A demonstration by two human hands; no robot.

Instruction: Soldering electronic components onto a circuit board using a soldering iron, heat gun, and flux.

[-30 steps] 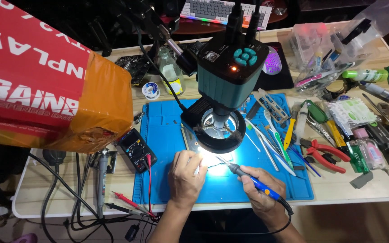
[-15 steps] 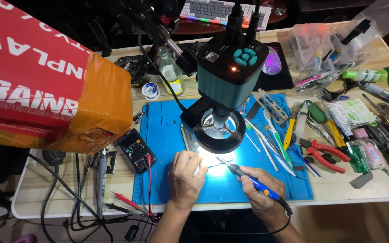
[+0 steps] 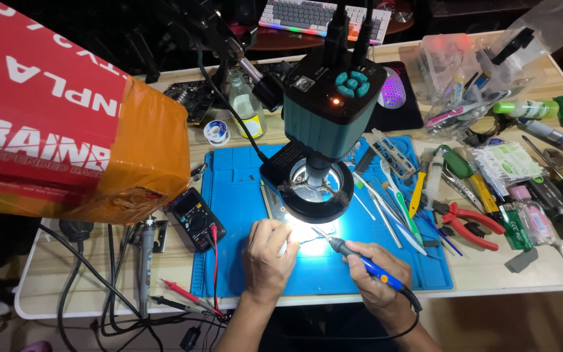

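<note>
On the wooden bench [image 3: 490,280] a blue silicone work mat [image 3: 242,261] lies under a dark green digital microscope [image 3: 330,104] whose ring light [image 3: 314,192] throws a bright patch onto the mat's near middle. The left hand [image 3: 270,257] rests on the mat at the left edge of that patch, fingers curled and pressed down on a small workpiece [image 3: 304,242] that the glare washes out; what it is cannot be told. The right hand [image 3: 376,277] lies on the mat just to the right, closed in a pen grip around a soldering iron [image 3: 363,262] with a blue handle. The iron's tip points far-left into the lit patch, close to the left fingertips, and its black cord trails off the near edge of the bench.

Left of the mat a black multimeter [image 3: 195,218] sits with red probe leads [image 3: 184,293] running toward the near edge. Far-left, an orange and red cardboard box [image 3: 66,137] fills the view. Right of the microscope, tweezers [image 3: 386,215] lie in a row on the mat, and red-handled pliers [image 3: 474,225] lie on the bench beyond the mat's right edge. A small solder spool [image 3: 216,130] and a clear bottle [image 3: 245,104] stand on the far side, and a keyboard [image 3: 324,16] sits at the far edge.
</note>
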